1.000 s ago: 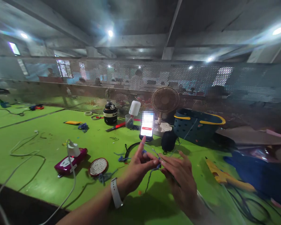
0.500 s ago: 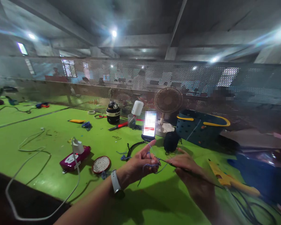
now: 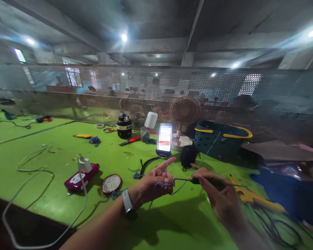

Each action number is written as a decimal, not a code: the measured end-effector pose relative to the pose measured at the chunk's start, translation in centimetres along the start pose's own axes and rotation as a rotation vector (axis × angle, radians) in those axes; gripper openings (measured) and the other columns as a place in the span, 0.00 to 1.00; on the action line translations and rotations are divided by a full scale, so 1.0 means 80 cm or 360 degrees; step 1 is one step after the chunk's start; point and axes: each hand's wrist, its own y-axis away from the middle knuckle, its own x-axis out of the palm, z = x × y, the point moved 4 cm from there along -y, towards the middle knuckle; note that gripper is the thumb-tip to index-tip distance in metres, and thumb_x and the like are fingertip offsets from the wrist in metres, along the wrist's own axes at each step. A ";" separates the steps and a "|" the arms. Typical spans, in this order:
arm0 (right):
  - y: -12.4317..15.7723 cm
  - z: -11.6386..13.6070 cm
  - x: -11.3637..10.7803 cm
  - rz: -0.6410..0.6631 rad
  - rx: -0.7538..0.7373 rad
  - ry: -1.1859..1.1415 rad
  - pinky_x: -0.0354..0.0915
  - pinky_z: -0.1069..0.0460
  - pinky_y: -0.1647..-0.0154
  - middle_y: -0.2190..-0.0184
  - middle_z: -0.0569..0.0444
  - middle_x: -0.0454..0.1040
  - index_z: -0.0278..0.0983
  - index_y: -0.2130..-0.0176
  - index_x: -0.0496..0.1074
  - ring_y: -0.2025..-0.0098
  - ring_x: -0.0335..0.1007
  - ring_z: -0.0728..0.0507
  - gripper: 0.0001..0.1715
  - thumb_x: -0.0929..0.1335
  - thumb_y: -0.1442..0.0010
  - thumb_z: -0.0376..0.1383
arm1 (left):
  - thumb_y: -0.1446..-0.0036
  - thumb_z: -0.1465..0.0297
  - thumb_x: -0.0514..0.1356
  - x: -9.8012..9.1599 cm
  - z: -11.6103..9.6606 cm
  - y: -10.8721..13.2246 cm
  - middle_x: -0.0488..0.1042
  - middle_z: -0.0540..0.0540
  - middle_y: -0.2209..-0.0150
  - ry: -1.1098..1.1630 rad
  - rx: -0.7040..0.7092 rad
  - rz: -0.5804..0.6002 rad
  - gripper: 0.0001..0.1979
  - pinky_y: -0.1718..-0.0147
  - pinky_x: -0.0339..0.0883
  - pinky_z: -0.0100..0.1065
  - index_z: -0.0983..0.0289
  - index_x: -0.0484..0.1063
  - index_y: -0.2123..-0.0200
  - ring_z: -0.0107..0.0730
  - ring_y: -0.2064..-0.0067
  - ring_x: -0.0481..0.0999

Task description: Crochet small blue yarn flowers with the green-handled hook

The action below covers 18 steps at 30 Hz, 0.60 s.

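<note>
My left hand [image 3: 148, 185] is pinched on a small piece of light blue yarn [image 3: 163, 184], its index finger stretched out with a strand looped around it. A white-strapped watch [image 3: 128, 203] is on that wrist. My right hand [image 3: 220, 196] grips a crochet hook [image 3: 182, 179] with a dark handle. The hook's thin metal tip reaches the yarn at my left fingertips, where the exact stitch is too small to make out. A loose strand curves beneath the hook between both hands. Just beyond them sits a black rounded pouch [image 3: 189, 156].
A lit phone [image 3: 164, 139] stands ahead, near a small fan [image 3: 185, 111] and a dark basket [image 3: 219, 144]. To the left are a purple power strip [image 3: 81, 178] with a white cable and a round studded disc [image 3: 111, 184]. A yellow glue gun [image 3: 261, 201] lies at right.
My right hand has turned, so the hook's dark handle now shows and its shaft lies more level. My left hand keeps its pinch on the yarn. The whole view has shifted slightly.
</note>
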 end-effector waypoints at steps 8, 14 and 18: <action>-0.003 0.013 0.006 0.0107 -0.0030 0.0093 0.64 0.38 0.41 0.68 0.57 0.82 0.45 0.65 0.80 0.62 0.77 0.43 0.05 0.72 0.42 0.36 | 0.57 0.79 0.71 -0.004 0.001 -0.002 0.74 0.47 0.74 0.0013 -0.0009 -0.0022 0.44 0.74 0.58 0.26 0.65 0.57 0.37 0.20 0.76 0.70; -0.001 0.009 0.004 0.0119 0.0029 0.0039 0.59 0.37 0.37 0.66 0.58 0.81 0.46 0.64 0.80 0.61 0.76 0.44 0.06 0.71 0.41 0.35 | 0.55 0.79 0.69 -0.003 0.001 -0.001 0.74 0.48 0.74 0.0013 0.0008 0.0009 0.43 0.74 0.57 0.27 0.64 0.57 0.36 0.21 0.76 0.70; 0.001 0.005 0.005 0.0106 0.0041 0.0003 0.64 0.40 0.40 0.66 0.58 0.82 0.46 0.63 0.80 0.60 0.77 0.44 0.07 0.72 0.41 0.34 | 0.56 0.79 0.69 -0.002 -0.001 0.000 0.74 0.49 0.74 0.0009 0.0011 -0.0001 0.41 0.73 0.59 0.27 0.65 0.61 0.38 0.22 0.75 0.71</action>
